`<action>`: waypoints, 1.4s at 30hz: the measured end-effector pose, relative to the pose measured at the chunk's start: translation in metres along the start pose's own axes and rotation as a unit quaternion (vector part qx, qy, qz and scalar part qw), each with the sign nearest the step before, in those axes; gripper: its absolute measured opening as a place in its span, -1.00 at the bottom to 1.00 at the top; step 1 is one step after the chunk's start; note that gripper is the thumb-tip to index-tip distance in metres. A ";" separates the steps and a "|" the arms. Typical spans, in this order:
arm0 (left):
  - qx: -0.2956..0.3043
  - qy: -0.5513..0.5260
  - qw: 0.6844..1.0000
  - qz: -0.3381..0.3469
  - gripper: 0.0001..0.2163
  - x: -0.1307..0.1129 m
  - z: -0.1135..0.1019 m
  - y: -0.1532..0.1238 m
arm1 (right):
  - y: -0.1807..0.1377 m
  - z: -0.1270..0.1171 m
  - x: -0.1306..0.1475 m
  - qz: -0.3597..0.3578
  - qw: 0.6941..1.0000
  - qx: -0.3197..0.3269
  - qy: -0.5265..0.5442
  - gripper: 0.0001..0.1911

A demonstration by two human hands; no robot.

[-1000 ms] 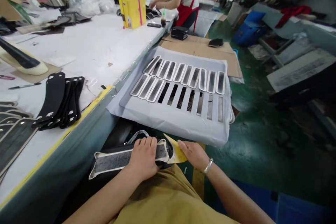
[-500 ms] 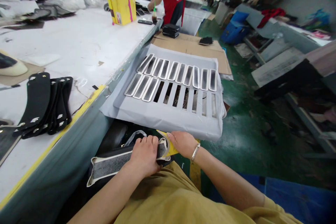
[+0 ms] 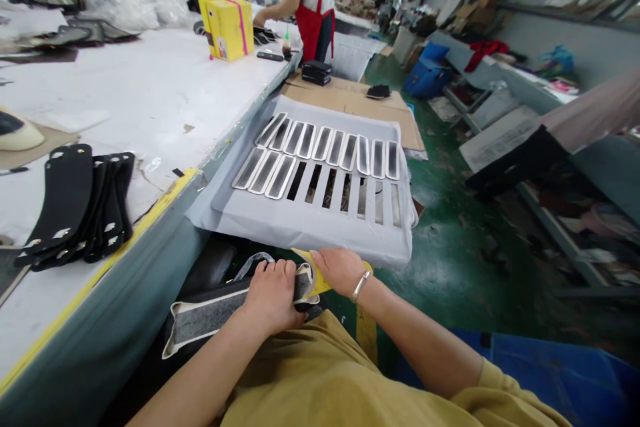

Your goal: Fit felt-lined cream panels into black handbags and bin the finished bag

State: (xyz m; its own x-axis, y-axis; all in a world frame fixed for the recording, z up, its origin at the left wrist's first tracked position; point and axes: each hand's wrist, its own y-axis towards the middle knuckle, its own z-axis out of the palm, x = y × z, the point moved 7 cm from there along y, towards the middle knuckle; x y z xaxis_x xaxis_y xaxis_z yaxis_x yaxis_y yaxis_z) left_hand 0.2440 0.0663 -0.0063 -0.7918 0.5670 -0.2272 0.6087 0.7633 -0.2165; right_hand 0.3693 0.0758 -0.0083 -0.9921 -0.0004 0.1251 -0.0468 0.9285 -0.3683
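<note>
My left hand (image 3: 273,293) is closed over a long grey panel with cream edges (image 3: 200,319), near its right end. The panel lies along a black piece whose kind I cannot make out, partly hidden under my forearm. In my right hand (image 3: 341,271) is a flat yellow piece (image 3: 320,281), its pointed, curved edge touching the panel's right end. My right thumb lies along its top, and the other fingers are hidden. A clear plastic loop (image 3: 253,260) sticks up behind my left hand.
Ahead is a grey slotted tray (image 3: 300,227) with several white-rimmed dark strips (image 3: 323,142). To the left, a white table (image 3: 150,87) bears stacked black straps (image 3: 65,197) and a yellow box (image 3: 227,27). A person in a red apron (image 3: 311,30) stands beyond. Blue containers (image 3: 545,373) sit at lower right.
The view has tilted up slightly and shifted. My right hand and the yellow piece have barely moved against the panel end; my left hand keeps its hold.
</note>
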 end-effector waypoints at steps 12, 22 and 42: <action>-0.074 -0.032 0.994 0.075 -0.10 0.001 0.004 -0.011 | 0.002 0.020 -0.033 0.026 0.989 -0.008 0.147 -0.32; -0.098 -0.019 0.988 0.122 -0.39 -0.008 0.004 -0.013 | -0.003 0.017 -0.031 0.003 0.990 -0.035 0.133 -0.38; -0.217 -0.024 0.961 0.171 -0.44 -0.007 -0.004 -0.025 | 0.007 -0.001 0.005 -0.028 0.997 -0.041 -0.052 -0.44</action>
State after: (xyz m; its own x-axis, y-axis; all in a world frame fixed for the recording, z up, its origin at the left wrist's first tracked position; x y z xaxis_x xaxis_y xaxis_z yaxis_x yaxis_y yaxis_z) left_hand 0.2343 0.0450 0.0049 -0.5388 0.8010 -0.2610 0.7466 0.5976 0.2925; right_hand 0.3641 0.0830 -0.0092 -0.9951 -0.0874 0.0458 -0.0969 0.9530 -0.2871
